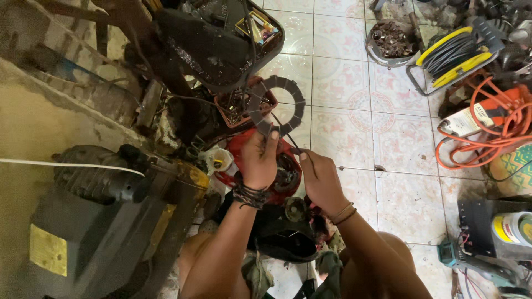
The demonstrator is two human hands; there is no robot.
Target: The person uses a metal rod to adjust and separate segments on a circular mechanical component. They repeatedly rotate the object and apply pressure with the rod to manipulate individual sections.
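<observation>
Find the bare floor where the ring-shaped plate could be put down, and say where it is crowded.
Bare tiles lie between the ring-shaped plate in the left hand and the yellow cable reel. More lie right of the right hand. Crowded: the parts at left, the orange cord.

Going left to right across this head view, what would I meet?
Dark motor → left hand holding the grey ring → right hand → yellow cable reel → orange cord.
</observation>
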